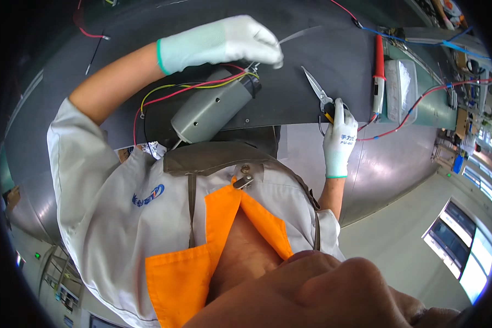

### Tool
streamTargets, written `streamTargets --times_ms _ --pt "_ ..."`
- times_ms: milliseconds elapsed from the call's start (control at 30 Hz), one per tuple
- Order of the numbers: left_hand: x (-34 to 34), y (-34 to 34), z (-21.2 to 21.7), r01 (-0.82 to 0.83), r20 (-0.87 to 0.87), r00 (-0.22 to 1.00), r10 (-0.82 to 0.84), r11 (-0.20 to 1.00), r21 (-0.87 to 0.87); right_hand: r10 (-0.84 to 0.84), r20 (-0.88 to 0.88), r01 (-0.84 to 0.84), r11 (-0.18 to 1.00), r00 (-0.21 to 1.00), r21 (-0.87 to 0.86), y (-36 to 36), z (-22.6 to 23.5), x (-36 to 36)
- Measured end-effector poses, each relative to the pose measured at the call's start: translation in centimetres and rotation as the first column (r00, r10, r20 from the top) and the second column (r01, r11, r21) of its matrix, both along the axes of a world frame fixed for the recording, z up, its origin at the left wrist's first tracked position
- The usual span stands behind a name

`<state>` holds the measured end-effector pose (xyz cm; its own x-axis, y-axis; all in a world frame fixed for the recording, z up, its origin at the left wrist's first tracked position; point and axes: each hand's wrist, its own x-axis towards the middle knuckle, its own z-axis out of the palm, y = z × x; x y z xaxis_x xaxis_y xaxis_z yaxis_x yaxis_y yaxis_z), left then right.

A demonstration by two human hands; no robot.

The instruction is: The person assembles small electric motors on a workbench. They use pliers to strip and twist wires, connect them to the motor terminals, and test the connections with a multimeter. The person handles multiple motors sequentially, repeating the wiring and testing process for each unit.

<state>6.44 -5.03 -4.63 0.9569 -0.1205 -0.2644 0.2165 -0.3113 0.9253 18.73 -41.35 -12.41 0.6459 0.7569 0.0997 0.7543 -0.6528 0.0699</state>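
Note:
My left hand [251, 42], in a white glove with a green cuff, is closed above the far end of a grey cylindrical motor [210, 109]. From its fingertips a thin pale strip [302, 34], like a cable tie, runs up to the right. Red, yellow and black wires [194, 87] loop from the motor's far end along its left side. The motor lies tilted at the table's near edge, its shaft toward my body. At the right, my gloved right hand [341, 134] grips the scissors [316, 86] by their yellow and black handles, blades pointing away; the fingers partly hide the handles.
A red and white pen-shaped tool [379, 74] lies right of the scissors, beside a clear plastic box [401, 90]. Red and blue cables [421, 101] cross the right side. A thin black lead [95, 54] rests on the dark tabletop [131, 24] at far left.

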Motion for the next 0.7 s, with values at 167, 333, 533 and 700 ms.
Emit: streamTargets --times_ms 167,333,533,700 --pt "-0.3 2.2 2.1 -0.122 0.269 0.955 0.122 0.992 -0.018 0.211 -0.913 0.53 0.759 0.349 0.378 2.8 4.2 -1.1" --pt "0.9 3.8 0.7 -0.296 0.767 0.533 -0.357 0.77 0.565 0.333 -0.933 0.291 0.887 0.138 0.36 6.5 4.4 -1.6" --pt "1.4 3.5 1.5 -0.31 0.847 0.4 -0.352 0.817 0.486 0.377 -0.733 -0.303 0.922 0.566 0.24 10.9 7.2 -1.9" --pt "1.3 3.0 2.1 -0.292 0.868 0.344 -0.358 0.838 0.461 0.417 -0.568 -0.449 0.889 0.71 0.092 12.5 9.5 -1.8"
